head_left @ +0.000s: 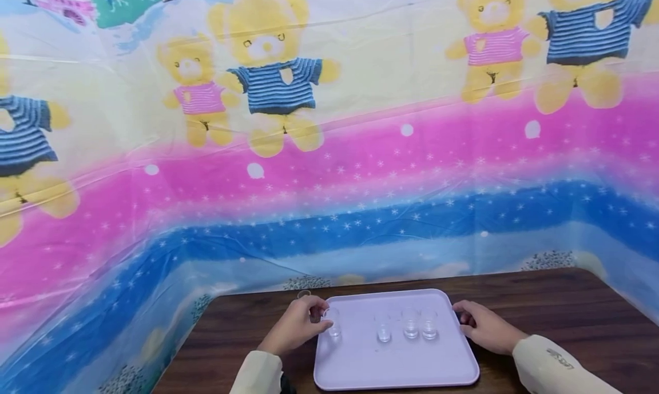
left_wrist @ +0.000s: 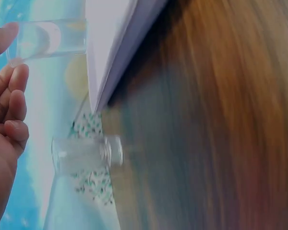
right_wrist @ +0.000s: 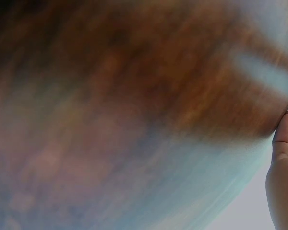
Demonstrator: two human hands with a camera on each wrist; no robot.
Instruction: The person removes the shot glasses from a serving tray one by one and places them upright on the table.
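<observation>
At the left, printed teddy bears (head_left: 280, 85) in striped shirts with pale badge patches are showing on the wall covering (head_left: 360, 165), and their row is continuing to the right. Below, a pale left sleeve (head_left: 257, 371) is reaching over the dark wood-grain worktop (head_left: 226, 331). Beyond the left hand (head_left: 296, 325), a clear spare glass (left_wrist: 81, 155) is standing upright on the worktop, just beside the lavender tray (head_left: 396, 371). The left grip is pinching another clear glass, the held glass (head_left: 334, 324), between thumb and fingertips near its rim; this one is standing upright at the tray's left edge, though whether its base is touching the tray I cannot tell. Farther right, a third glass (head_left: 383, 331) is standing alone on the tray, then a close pair of glasses (head_left: 411, 326). The right hand (head_left: 486, 325) is resting its bent fingers at the tray's right rim; whether that grip is pinching the rim I cannot tell. On the right sleeve (head_left: 540, 371), dark lettering (head_left: 561, 359) is showing, too small and slanted to read surely.
</observation>
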